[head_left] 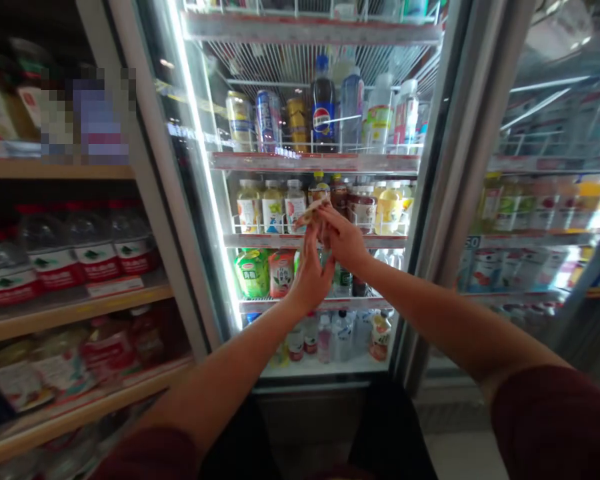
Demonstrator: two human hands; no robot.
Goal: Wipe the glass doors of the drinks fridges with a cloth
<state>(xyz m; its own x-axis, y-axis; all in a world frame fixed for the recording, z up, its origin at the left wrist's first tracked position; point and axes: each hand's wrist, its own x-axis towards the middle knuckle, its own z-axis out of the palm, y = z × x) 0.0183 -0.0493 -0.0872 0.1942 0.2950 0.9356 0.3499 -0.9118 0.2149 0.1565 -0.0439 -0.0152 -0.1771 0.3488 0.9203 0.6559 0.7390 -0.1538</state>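
Observation:
Both hands meet in front of a lit drinks fridge, at the height of its middle shelves. My right hand [347, 237] has its fingers bent round a pale beige, cloth-like thing [314, 212], which looks thin and folded. Just below and to the left, my left hand [311, 277] points upward with its fingers stretched and its thumb apart. Its fingertips reach the underside of the pale thing; whether they grip it is hard to make out. Behind the hands stand bottled drinks, among them a yellow bottle [389, 210] and a green multipack [253, 273].
Metal frame posts [445, 200] flank the fridge, with reflections on glass. Shelf edges [315, 162] cross it, and a dark cola bottle [323, 110] stands higher up. On the left, wooden shelves [80, 313] carry red-capped water bottles [45, 237]. Another drinks fridge is at right.

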